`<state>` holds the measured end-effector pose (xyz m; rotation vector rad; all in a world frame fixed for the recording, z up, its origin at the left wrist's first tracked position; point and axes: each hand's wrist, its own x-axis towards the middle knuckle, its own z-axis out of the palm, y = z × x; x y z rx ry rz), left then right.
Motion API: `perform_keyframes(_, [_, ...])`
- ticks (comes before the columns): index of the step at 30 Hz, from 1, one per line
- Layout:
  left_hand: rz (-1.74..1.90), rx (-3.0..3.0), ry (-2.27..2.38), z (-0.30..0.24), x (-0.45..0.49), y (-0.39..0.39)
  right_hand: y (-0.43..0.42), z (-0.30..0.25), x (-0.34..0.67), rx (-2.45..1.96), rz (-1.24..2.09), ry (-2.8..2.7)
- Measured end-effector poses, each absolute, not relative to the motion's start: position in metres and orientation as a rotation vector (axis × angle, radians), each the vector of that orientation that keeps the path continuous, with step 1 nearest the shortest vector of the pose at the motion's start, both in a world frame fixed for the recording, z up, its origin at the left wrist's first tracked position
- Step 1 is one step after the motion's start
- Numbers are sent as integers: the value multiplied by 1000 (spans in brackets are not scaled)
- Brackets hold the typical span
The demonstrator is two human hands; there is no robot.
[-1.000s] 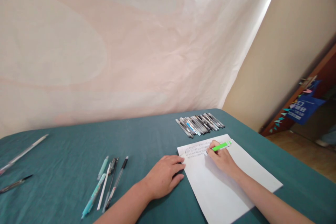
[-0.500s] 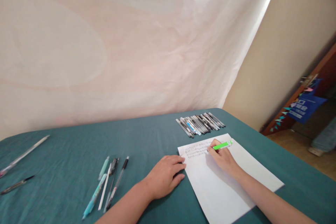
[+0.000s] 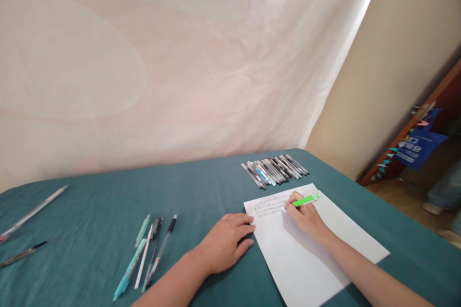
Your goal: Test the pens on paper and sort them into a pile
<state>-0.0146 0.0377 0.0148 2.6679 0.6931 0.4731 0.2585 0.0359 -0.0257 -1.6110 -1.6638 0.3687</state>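
Observation:
My right hand [image 3: 304,213] grips a bright green pen [image 3: 306,200], its tip down near the lines of handwriting at the top of a white sheet of paper [image 3: 298,249]. The pen tip itself is mostly hidden by my fingers. My left hand [image 3: 230,240] lies flat on the cloth with fingers spread a little, the fingertips at the sheet's left edge. Left of that hand lie several loose pens, among them a turquoise pen [image 3: 129,271], a white pen [image 3: 144,264] and a clear pen with a black cap [image 3: 162,249].
A row of many pens [image 3: 275,171] lies beyond the paper on the green tablecloth [image 3: 187,187]. At the far left are a long whitish pen [image 3: 36,213] and a dark pen [image 3: 23,254]. A pale curtain [image 3: 180,81] hangs behind; a person's leg [image 3: 444,189] shows at right.
My right hand and the green pen have shifted very slightly to the right along the writing. My left hand keeps its place. The person's leg at the right edge has moved slightly.

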Motion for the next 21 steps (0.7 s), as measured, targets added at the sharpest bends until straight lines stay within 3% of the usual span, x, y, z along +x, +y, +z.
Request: perform_keyframes(21, [490,2670,677,16,-15,37,38,-30,262,-1699,372,-1542])
